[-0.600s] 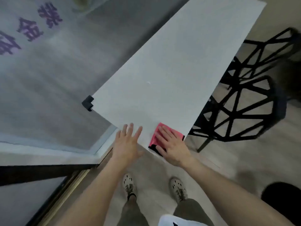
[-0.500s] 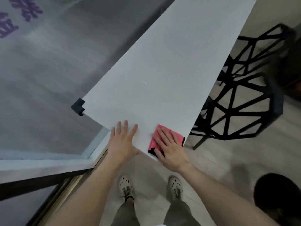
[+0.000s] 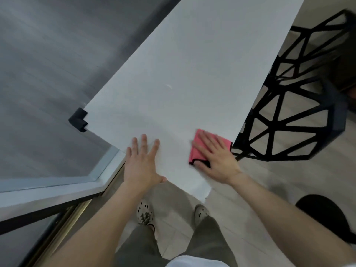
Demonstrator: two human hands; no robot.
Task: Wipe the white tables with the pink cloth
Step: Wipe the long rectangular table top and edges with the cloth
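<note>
Hands: left [image 3: 141, 163] flat on white table [image 3: 202, 74] | right [image 3: 215, 157] flat, pressing pink cloth [image 3: 197, 152]

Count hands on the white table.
2: the left hand lies flat on the white table near its front edge; the right hand presses the pink cloth by the right edge.

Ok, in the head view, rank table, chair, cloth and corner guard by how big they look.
1. table, by far the largest
2. chair, partly hidden behind the table
3. cloth, partly covered by the right hand
4. corner guard, smallest
</note>
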